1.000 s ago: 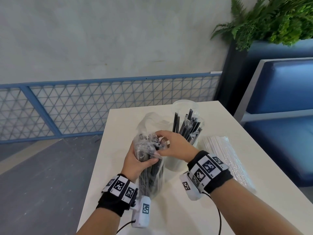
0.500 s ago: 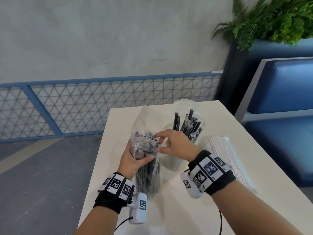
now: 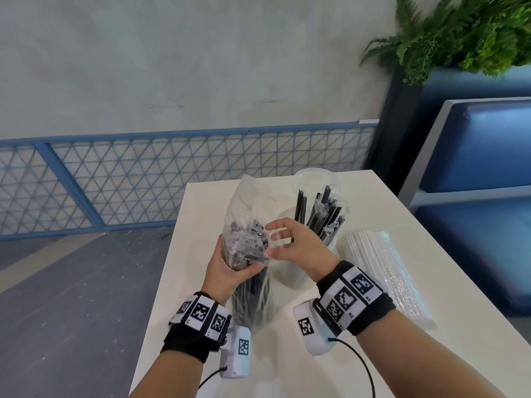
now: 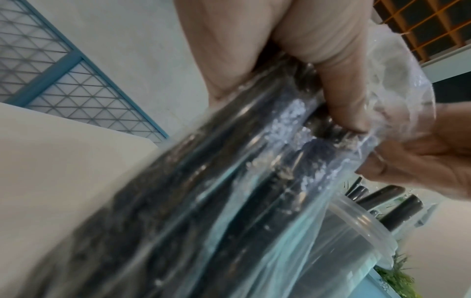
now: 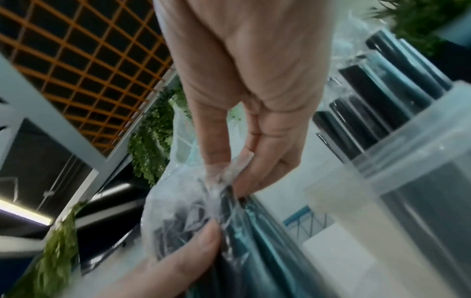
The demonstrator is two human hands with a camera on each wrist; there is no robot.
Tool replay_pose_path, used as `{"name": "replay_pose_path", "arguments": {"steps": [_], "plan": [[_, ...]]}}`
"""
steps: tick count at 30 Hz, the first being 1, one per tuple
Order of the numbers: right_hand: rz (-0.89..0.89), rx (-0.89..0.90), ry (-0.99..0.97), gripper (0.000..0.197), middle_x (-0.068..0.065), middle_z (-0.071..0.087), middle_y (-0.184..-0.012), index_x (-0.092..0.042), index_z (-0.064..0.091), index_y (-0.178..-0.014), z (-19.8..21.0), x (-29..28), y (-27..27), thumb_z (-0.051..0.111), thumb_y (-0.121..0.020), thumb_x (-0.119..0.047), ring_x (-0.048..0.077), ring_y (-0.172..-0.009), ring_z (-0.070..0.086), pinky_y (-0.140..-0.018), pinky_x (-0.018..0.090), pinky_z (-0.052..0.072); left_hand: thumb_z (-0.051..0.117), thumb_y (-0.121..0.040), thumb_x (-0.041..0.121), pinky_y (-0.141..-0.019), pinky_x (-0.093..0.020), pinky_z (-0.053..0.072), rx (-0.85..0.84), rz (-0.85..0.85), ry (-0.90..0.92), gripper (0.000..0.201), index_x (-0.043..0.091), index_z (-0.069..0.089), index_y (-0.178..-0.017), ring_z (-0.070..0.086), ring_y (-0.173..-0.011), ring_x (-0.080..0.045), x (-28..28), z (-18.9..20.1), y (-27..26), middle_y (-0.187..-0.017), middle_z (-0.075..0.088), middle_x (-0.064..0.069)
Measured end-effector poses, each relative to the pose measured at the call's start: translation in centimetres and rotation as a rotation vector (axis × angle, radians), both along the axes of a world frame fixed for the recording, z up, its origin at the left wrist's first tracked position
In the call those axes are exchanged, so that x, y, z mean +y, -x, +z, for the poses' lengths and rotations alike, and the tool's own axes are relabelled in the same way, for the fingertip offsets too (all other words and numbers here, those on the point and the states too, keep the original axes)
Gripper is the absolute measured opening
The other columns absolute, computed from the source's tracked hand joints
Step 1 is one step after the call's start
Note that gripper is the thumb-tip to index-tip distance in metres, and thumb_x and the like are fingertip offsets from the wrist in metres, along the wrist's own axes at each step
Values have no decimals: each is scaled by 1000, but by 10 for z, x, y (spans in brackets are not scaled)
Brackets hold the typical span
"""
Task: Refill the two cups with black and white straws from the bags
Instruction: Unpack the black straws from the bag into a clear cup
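A clear bag of black straws [image 3: 253, 294] stands upright on the white table [image 3: 198, 225]. My left hand [image 3: 230, 268] grips it around the upper part, thumb across the front [image 4: 339, 96]. My right hand [image 3: 275, 242] is at the bag's crumpled neck, and in the right wrist view its thumb and fingers [image 5: 254, 171] pinch the loose plastic there. Right behind it stands a clear cup holding black straws [image 3: 330, 231]. A second, empty cup [image 3: 293, 274] stands in front of that one. The bag of white straws [image 3: 385, 277] lies flat on the right.
The table's left edge [image 3: 161, 297] drops to grey floor. A blue mesh fence [image 3: 143, 182] runs behind. A blue padded bench [image 3: 474, 168] and a planter with green ferns [image 3: 459, 33] stand close on the right.
My right hand has drawn back a little from the bag's top, now holding only plastic. The bag's loose mouth stands taller and more open. My left hand keeps its grip.
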State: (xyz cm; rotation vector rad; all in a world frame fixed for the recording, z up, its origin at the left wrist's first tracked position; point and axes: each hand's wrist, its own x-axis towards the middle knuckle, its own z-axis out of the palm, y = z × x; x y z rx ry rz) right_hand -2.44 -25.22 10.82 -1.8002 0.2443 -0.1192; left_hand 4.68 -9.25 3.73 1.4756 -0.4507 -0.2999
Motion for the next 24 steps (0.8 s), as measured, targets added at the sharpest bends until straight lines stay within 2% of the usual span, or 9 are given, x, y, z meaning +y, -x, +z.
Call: {"name": "replay_pose_path", "arguments": {"steps": [3, 5, 9, 11, 14, 18, 20, 22, 24], "plan": [[-6, 23, -331, 37, 1, 51, -85, -17, 62, -101, 1, 1, 2, 67, -76, 10, 15, -80, 54, -75, 26, 54, 92, -46, 29, -93, -37, 51, 21, 24, 19, 96, 9, 45, -127, 63, -111, -23, 0, -2, -2, -118, 64, -11], [-22, 2, -354, 35, 2, 48, -86, -15, 65, -97, 1, 2, 2, 64, -76, 14, 12, -75, 52, -70, 22, 53, 92, -44, 38, -97, -46, 48, 33, 41, 19, 98, 11, 46, -127, 61, -112, -26, 0, -2, -2, -119, 64, -12], [-84, -81, 325, 29, 2, 53, -97, -17, 71, -98, 5, 6, 0, 68, -75, 0, 10, -60, 51, -62, 6, 42, 88, -48, 30, -94, -39, 51, 10, 64, -2, 89, 11, 48, -124, 63, -108, -21, 0, -3, -2, -115, 66, -8], [-28, -51, 527, 32, 0, 47, -104, -19, 69, -107, 14, 4, -3, 72, -76, -10, 11, -61, 53, -63, 3, 38, 90, -48, 31, -92, -37, 51, 5, 30, 8, 91, 11, 47, -125, 63, -110, -23, 0, -1, -2, -116, 65, -10], [72, 0, 571, 50, 1, 39, -112, -19, 61, -120, 21, 1, -5, 77, -73, -22, 9, -66, 58, -76, 10, 40, 91, -46, 38, -91, -35, 52, 30, -30, 24, 95, 12, 47, -126, 62, -112, -22, 1, 4, -1, -120, 64, -11], [52, -96, 563, 64, 2, 38, -117, -21, 49, -129, 15, 5, -6, 77, -71, -18, 5, -68, 51, -68, 3, 39, 86, -52, 21, -89, -33, 53, 25, -59, 6, 78, 13, 51, -121, 64, -108, -22, 3, 4, -2, -115, 66, -10], [32, -131, 690, 70, 4, 35, -123, -20, 45, -132, 10, 8, -5, 77, -69, -22, 11, -86, 44, -81, 8, 36, 85, -58, 5, -81, -24, 54, 20, -67, -10, 66, 16, 53, -115, 66, -102, -16, 3, 5, -1, -108, 68, -5], [-7, -215, 940, 68, 8, 35, -128, -16, 51, -126, 9, 10, -5, 78, -65, -29, 18, -102, 35, -95, 24, 34, 77, -64, -11, -74, -16, 53, 12, -69, -16, 60, 19, 53, -111, 68, -94, -7, 2, 6, 0, -104, 67, -1], [29, -278, 1089, 65, 10, 39, -132, -12, 54, -123, 13, 12, -6, 77, -65, -30, 24, -110, 36, -98, 33, 36, 74, -65, -15, -72, -15, 53, 6, -74, -5, 61, 20, 52, -110, 68, -89, -3, 1, 5, -1, -102, 67, 0]]}}
